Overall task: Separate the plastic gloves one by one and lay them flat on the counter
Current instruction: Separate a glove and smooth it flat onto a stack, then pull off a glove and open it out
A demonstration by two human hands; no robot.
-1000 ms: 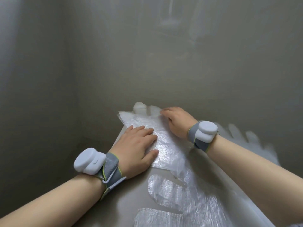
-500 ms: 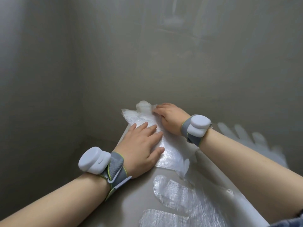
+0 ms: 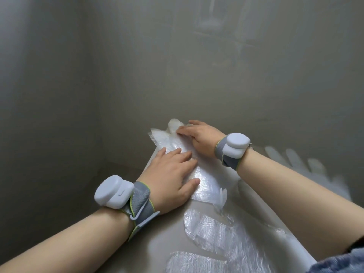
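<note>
A stack of clear plastic gloves (image 3: 204, 182) lies on the grey counter (image 3: 157, 245) near its far left corner. My left hand (image 3: 171, 178) presses flat on the near part of the stack, fingers straight. My right hand (image 3: 201, 136) rests on the stack's far end, fingers reaching left onto the plastic. Whether those fingers pinch a layer I cannot tell. Two clear gloves (image 3: 214, 237) lie flat on the counter nearer to me. Another flat glove (image 3: 299, 164) shows behind my right forearm.
Grey walls (image 3: 59, 95) rise close on the left and behind the counter. The counter's left edge (image 3: 126, 243) runs diagonally below my left wrist. Both wrists carry white sensor bands.
Both hands slid slightly along the stack toward its far end. The stack's near corner flap now stands up a little.
</note>
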